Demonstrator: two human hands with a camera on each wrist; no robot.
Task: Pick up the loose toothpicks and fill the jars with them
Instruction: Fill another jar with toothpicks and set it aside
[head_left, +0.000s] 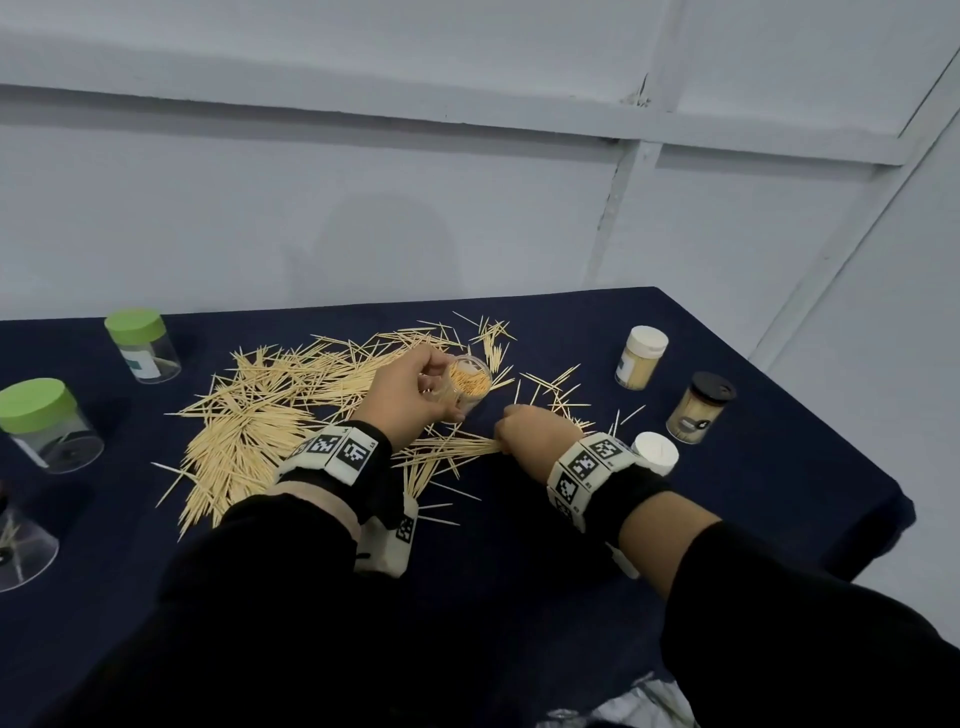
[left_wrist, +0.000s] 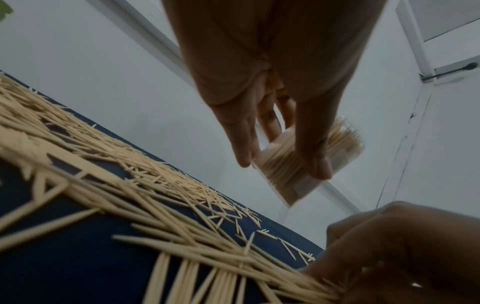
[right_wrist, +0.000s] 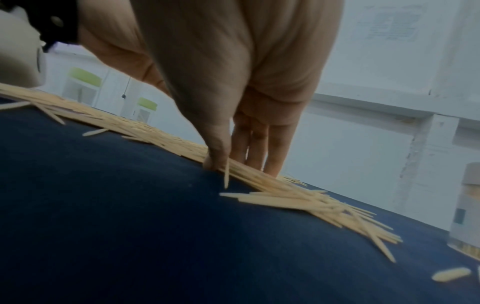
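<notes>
My left hand (head_left: 415, 395) grips an open clear jar (head_left: 469, 382) packed with toothpicks, held tilted above the dark blue cloth; in the left wrist view thumb and fingers clasp the jar (left_wrist: 311, 160). A big heap of loose toothpicks (head_left: 270, 410) lies to the left. My right hand (head_left: 535, 431) is down on the cloth, thumb and fingers pinching a bundle of toothpicks (head_left: 447, 449); the right wrist view shows the fingertips (right_wrist: 218, 162) pressed onto that bundle (right_wrist: 285, 193).
Two green-lidded clear jars (head_left: 143, 345) (head_left: 49, 423) stand at the left, another clear jar (head_left: 21, 545) at the left edge. A white-lidded jar (head_left: 641, 356), a black-lidded jar (head_left: 701, 408) and a white lid (head_left: 655, 452) are at the right. The table's right edge (head_left: 883, 467) is near.
</notes>
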